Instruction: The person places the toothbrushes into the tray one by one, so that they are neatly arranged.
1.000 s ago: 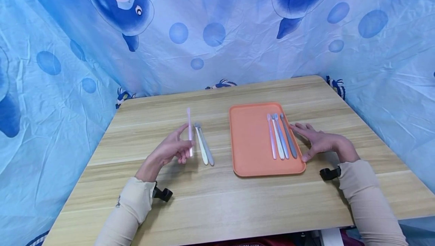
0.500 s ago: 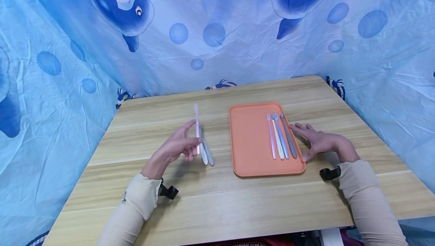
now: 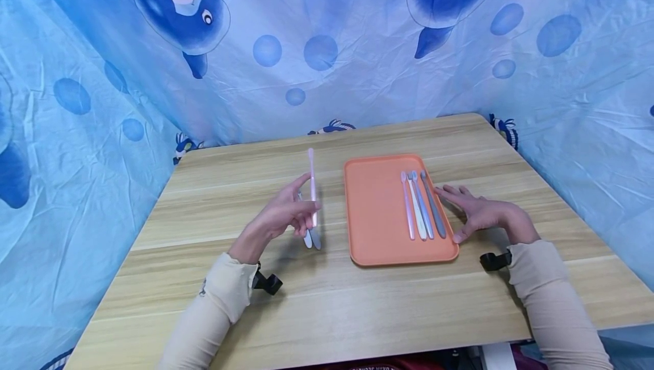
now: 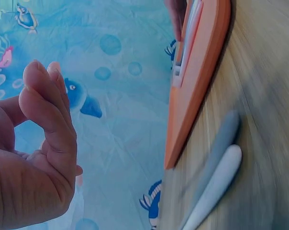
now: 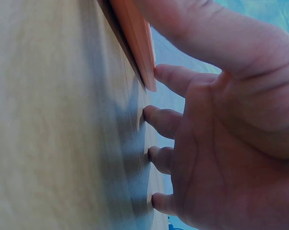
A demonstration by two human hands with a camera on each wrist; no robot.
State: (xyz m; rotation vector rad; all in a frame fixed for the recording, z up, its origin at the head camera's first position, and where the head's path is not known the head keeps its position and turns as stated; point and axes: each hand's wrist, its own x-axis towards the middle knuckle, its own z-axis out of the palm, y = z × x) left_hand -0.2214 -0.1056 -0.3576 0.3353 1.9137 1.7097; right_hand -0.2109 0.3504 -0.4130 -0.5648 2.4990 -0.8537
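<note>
My left hand (image 3: 283,211) pinches a pink toothbrush (image 3: 312,168) between thumb and fingers, its head pointing to the back of the table. Under that hand lie a white toothbrush (image 4: 216,182) and a grey toothbrush (image 4: 225,136), side by side and partly covered by it in the head view. An orange tray (image 3: 373,211) stands to the right. Along its right side rest a pink toothbrush (image 3: 409,211), a white one, a blue one and a dark grey toothbrush (image 3: 434,208). My right hand (image 3: 480,212) touches the tray's right rim with thumb and index finger spread apart.
The wooden table (image 3: 327,313) carries all of this. Behind it and at both sides hangs a blue curtain (image 3: 357,92) with dolphins. A black wrist camera (image 3: 268,282) sits on the left wrist, another camera (image 3: 495,261) on the right.
My left hand has moved right with the pink toothbrush, toward the tray, and now passes over the two toothbrushes on the table. The right hand and the tray stay where they were.
</note>
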